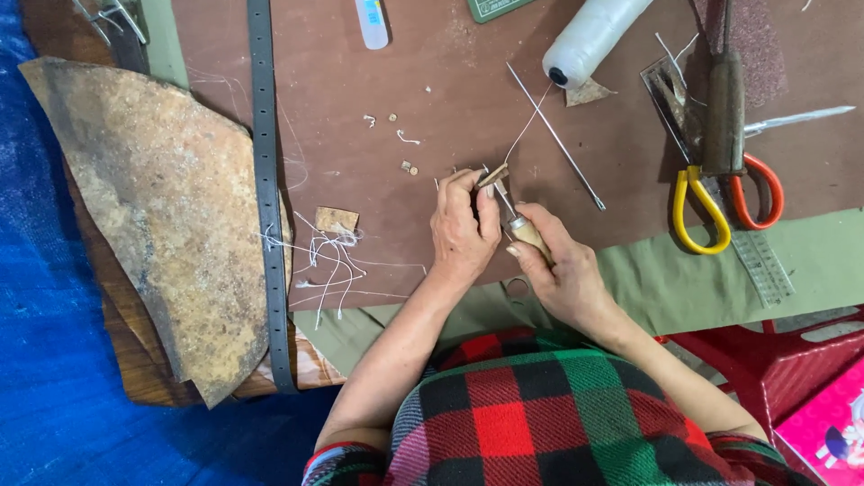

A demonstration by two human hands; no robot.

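- Brown worktop (432, 81), cut off at the top edge, carries everything; a green mat lies along its near edge.
- Rough tan leather hide (153, 207) overhangs the left edge.
- Dark grey belt strap (266, 180) runs from the top edge toward the near edge, just beside the hide.
- White thread spool (589, 36) lies near the top edge, its upper end out of frame; a thread runs from it down to the hands.
- Scissors (720, 193), one yellow and one red handle, lie toward the right edge, blades partly hidden under a dark tool.
- Left hand (462, 229) pinches a small leather piece (492, 175), mostly hidden by fingers.
- Right hand (562, 265) is closed around a wooden-handled awl (522, 229), its tip touching the piece; the point itself is hard to make out.
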